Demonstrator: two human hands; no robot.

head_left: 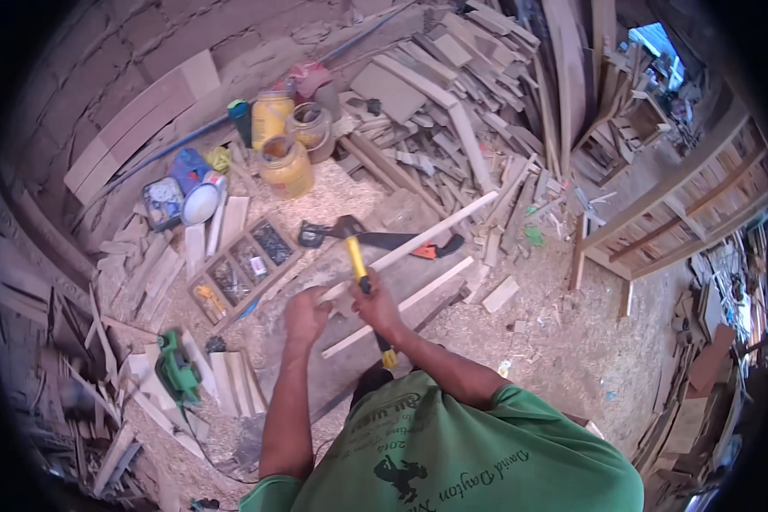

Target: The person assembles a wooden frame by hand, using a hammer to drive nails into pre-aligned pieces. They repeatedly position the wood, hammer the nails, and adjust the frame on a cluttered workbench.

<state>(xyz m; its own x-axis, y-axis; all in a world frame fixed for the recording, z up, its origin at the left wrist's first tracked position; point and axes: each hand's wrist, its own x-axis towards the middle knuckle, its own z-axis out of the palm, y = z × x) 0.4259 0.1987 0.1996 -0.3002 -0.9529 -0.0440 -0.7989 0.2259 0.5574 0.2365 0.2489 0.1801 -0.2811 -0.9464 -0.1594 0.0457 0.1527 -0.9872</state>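
My right hand (375,309) grips the yellow handle of a hammer (356,258), whose dark head (347,226) points away from me. My left hand (305,314) holds the near end of a long pale wooden strip (427,236) that runs up to the right. A second pale strip (418,297) lies on the ground just beyond my right hand, parallel to the first. Both hands are close together above a grey board (316,367) on the sawdust floor.
A handsaw with a black and orange handle (418,246) lies behind the hammer. A wooden tray of nails and screws (243,269) sits to the left, a green power tool (177,369) nearer. Yellow jars (286,166) and heaps of wood offcuts (452,102) fill the back; a wooden frame (683,205) stands at right.
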